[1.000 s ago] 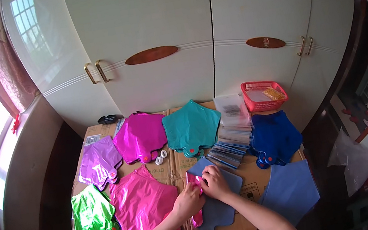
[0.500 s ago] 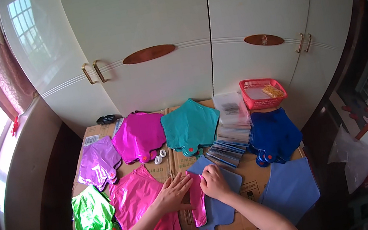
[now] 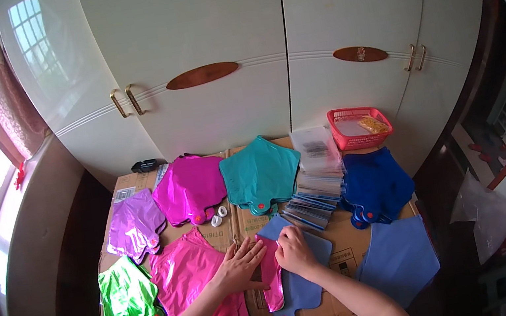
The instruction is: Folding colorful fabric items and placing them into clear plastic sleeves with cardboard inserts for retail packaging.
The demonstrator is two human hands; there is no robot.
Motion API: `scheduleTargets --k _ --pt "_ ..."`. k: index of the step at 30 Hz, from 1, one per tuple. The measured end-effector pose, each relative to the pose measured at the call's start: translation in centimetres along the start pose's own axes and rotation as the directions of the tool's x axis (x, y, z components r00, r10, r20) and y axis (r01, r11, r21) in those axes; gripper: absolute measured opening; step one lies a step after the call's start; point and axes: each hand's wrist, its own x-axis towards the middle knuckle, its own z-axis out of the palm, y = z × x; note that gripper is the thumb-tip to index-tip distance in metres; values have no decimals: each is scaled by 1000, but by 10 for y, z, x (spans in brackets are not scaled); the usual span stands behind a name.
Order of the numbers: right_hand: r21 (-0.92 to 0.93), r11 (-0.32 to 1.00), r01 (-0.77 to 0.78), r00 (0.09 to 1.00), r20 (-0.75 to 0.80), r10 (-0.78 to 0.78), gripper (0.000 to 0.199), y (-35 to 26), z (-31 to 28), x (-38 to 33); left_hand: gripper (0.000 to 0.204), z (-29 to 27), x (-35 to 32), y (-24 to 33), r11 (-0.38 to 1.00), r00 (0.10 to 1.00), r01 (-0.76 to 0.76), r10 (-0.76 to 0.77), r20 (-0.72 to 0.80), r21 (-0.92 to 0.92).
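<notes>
Since a moment ago the left hand has slid off the big pink foil pile and now lies flat, fingers spread, against the folded pink balloon. Her right hand curls loosely, pinning its top edge on the pale blue balloon. Pressing evenly along the crease should keep it flat. Beyond, a fanned stack of flat packets sits by the red basket; a white label marks the cardboard's far-left corner.
</notes>
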Motion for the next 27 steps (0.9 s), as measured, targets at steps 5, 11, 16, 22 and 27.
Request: scheduleTargets --k 5,11,16,22,27 --pt "10 1000 -10 1000 13 10 6 0 0 0 107 2 1 2 1000 1000 5 -5 10 14" --pt "9 1000 -6 999 34 5 7 0 0 0 108 5 1 3 999 1000 15 -16 21 41" --pt "-95 994 -45 998 26 48 16 -9 -6 2 109 7 4 3 997 1000 19 -21 21 78" --pt "-82 991 110 935 347 -75 36 -51 -32 -13 111 8 2 3 994 999 25 -28 24 108" --pt "-215 961 176 886 459 -59 63 -55 -38 -38 111 1 4 7 991 998 28 -36 58 133"
